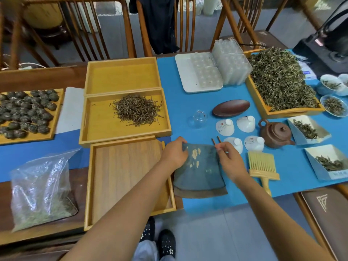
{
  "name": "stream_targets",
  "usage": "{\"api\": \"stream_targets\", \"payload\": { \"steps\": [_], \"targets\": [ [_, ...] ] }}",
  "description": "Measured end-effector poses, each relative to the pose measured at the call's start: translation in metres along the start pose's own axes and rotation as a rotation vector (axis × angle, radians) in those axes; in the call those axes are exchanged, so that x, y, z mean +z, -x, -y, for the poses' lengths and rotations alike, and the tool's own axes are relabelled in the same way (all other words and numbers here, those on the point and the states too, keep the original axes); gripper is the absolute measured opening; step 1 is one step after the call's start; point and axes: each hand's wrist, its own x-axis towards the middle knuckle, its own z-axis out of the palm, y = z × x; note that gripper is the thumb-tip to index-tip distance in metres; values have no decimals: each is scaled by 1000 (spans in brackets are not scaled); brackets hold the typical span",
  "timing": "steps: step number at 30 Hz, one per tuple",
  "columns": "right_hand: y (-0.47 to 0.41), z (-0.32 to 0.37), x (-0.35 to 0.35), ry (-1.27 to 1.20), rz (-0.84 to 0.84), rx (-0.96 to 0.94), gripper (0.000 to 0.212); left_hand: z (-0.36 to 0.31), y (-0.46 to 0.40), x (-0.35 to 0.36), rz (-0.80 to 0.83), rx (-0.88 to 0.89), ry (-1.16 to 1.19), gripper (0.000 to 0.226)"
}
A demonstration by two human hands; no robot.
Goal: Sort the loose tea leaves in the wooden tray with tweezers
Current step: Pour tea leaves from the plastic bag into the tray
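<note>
My left hand (174,150) pinches the top left corner of a blue cloth (198,170) with its fingers curled over the edge, and my right hand (228,160) pinches the top right corner the same way, so the cloth hangs stretched between them at the near edge of the surface. Behind my right fingers (219,146) two thin brown tips (216,140) stick up; they may be the tweezers, though I cannot tell whether I hold them or they lie beneath. I judge sorting has not begun: this is setting up, and next I need to put the cloth down and take up the tweezers. The loose tea leaves (136,109) sit heaped in the wooden tray (98,129) up and left of the cloth, untouched. Just left of the cloth lies an empty walnut tray (122,176); right of it, a brush (262,164), upturned white cups (225,127) and a clay teapot (275,133) crowd my reach.
</note>
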Motion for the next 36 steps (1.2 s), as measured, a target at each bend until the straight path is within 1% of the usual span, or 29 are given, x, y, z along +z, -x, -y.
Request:
{"api": "stream_targets", "payload": {
  "steps": [2, 3, 5, 8, 10, 11, 13, 15, 19, 22, 25, 27, 29, 31, 32, 33, 36],
  "targets": [
    [-3, -4, 5, 93, -26, -19, 11, 0, 0, 3, 0, 27, -74, 30],
    [-5, -5, 6, 155, -17, -45, 17, 1, 1, 3, -3, 49, -122, 31],
    [-9, -3, 8, 359, -27, -154, 29, 1, 4, 3, -35, 95, -263, 34],
    [-7, 2, 11, 689, -38, -364, 34, -1, 12, 6, -93, 207, -493, 37],
    [3, -1, 19, 829, -25, -426, 40, -1, 21, 14, -48, 297, -605, 42],
    [11, -4, 24, 864, -14, -415, 45, 0, 27, 19, -2, 310, -631, 47],
    [23, -10, 35, 892, 40, -353, 58, 4, 35, 28, 86, 268, -681, 54],
    [26, -18, 42, 929, 126, -322, 67, 10, 39, 33, 121, 230, -755, 60],
    [8, -29, 39, 1018, 163, -395, 66, 17, 37, 35, 102, 196, -842, 68],
    [-1, -29, 34, 1062, 201, -439, 66, 19, 35, 36, 88, 162, -818, 70],
    [2, -27, 32, 1030, 219, -441, 67, 20, 36, 33, 83, 176, -742, 69],
    [6, -20, 30, 966, 209, -434, 66, 20, 39, 23, 77, 223, -661, 67],
    [12, -5, 27, 844, 146, -425, 60, 25, 45, 4, 42, 290, -558, 64],
    [20, 17, 25, 679, 30, -422, 41, 36, 56, -23, -50, 318, -439, 58],
    [25, 30, 27, 597, 1, -415, 32, 45, 63, -39, -119, 310, -383, 55],
    [29, 44, 33, 543, 9, -414, 26, 55, 70, -55, -193, 287, -323, 51],
    [41, 89, 71, 464, 131, -486, 24, 95, 96, -109, -436, 132, -152, 46]
  ]
}}
